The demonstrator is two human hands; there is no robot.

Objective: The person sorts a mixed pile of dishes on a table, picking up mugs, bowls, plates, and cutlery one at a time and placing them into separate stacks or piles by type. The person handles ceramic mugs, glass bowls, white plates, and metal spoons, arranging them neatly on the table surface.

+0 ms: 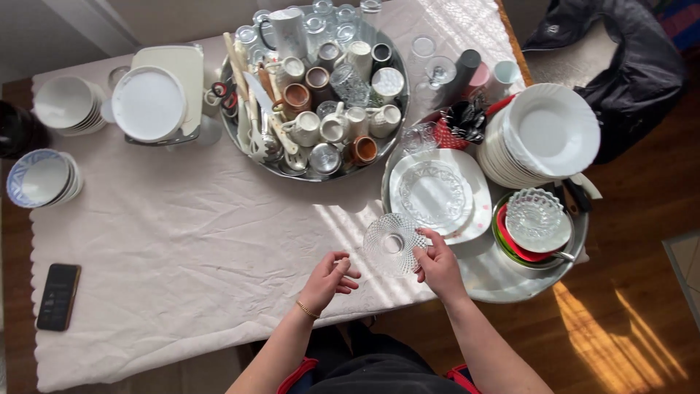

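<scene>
A cloth-covered table (182, 248) is bearing trays of crockery. The right hand (440, 266) is gripping a small glass dish (392, 244) by its rim at the table's near edge; the left hand (328, 281) is hovering just beside it, fingers loosely curled, holding nothing.

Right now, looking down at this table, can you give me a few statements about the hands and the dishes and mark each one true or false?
1. The right hand holds a small cut-glass dish. True.
2. The left hand grips a mug. False: it holds nothing and hovers over the white tablecloth.
3. A dark phone lies near the table's left edge. True.
4. The round metal tray of mugs is bare. False: it is crowded with mugs, glasses and utensils.
5. A tall stack of white plates stands at the right. True.
</scene>
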